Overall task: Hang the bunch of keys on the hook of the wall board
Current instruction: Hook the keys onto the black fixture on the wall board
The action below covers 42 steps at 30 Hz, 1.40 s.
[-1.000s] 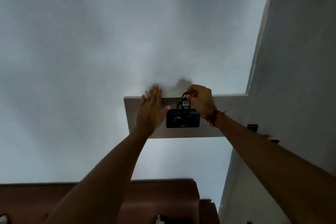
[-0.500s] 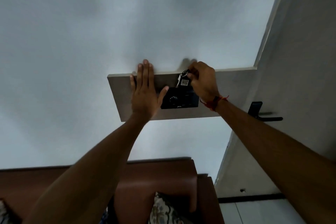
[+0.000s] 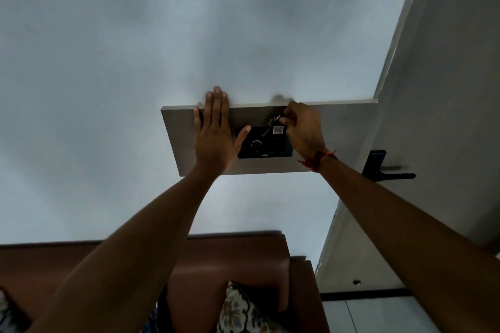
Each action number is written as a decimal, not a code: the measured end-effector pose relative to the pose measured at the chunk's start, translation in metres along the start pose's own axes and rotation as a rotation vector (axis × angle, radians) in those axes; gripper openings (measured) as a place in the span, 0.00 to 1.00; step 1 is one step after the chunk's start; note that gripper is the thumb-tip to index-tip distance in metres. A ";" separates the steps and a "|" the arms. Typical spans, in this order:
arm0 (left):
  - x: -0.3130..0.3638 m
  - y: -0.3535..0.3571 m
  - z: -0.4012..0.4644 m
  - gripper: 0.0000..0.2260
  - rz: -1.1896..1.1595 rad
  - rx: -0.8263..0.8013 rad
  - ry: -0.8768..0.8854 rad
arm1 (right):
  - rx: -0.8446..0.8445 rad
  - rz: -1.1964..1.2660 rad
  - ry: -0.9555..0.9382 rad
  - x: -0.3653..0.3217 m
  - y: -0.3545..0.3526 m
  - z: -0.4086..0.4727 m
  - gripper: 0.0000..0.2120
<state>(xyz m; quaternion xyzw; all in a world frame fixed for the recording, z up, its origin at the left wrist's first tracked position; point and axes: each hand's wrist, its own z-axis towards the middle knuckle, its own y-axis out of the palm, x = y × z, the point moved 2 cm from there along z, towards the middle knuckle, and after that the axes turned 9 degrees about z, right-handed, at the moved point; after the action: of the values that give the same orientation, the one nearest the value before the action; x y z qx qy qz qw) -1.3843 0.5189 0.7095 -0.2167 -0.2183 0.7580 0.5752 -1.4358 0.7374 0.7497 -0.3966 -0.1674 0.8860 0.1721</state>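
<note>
A pale rectangular wall board is fixed to the white wall, with a black switch panel at its middle. My left hand lies flat on the board, fingers spread, its fingertips past the top edge. My right hand pinches the bunch of keys against the board just above the panel; a small white tag hangs from the bunch. The hook itself is hidden behind my fingers and the keys.
A grey door with a black lever handle stands to the right of the board. Below is a brown sofa back with a patterned cushion.
The view has tilted down a little, so the board sits higher in the frame than a second ago. My left hand has slid up onto the board. My right hand keeps hold of the keys.
</note>
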 end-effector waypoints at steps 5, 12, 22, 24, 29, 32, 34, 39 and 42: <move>-0.001 -0.002 0.001 0.42 0.002 -0.014 0.013 | -0.033 -0.207 -0.097 -0.011 0.006 -0.004 0.05; -0.003 -0.009 0.001 0.42 0.006 -0.049 0.031 | -0.064 -0.347 -0.105 -0.023 -0.005 -0.007 0.10; -0.005 -0.010 0.001 0.42 -0.020 -0.061 0.050 | -0.132 -0.266 -0.029 -0.047 0.003 0.003 0.13; -0.005 -0.011 0.000 0.42 -0.028 -0.057 0.048 | -0.107 -0.143 0.066 -0.046 0.006 0.004 0.12; -0.006 -0.009 0.001 0.41 -0.016 -0.067 0.057 | 0.000 0.194 0.183 -0.039 0.006 0.005 0.13; -0.006 -0.007 0.001 0.41 -0.021 -0.064 0.053 | 0.006 0.309 0.193 -0.033 0.005 0.003 0.10; -0.006 -0.006 0.001 0.41 -0.019 -0.062 0.045 | 0.006 0.345 0.214 -0.029 0.004 0.002 0.08; -0.005 -0.004 0.000 0.41 -0.024 -0.065 0.041 | 0.002 0.449 0.318 -0.030 0.000 0.004 0.09; -0.005 -0.005 0.000 0.41 -0.029 -0.071 0.044 | 0.036 0.476 0.413 -0.032 -0.002 0.008 0.10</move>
<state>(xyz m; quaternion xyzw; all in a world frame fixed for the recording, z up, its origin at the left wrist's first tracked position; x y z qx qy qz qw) -1.3790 0.5150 0.7129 -0.2504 -0.2355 0.7364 0.5827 -1.4210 0.7235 0.7761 -0.5930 -0.0156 0.8050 -0.0030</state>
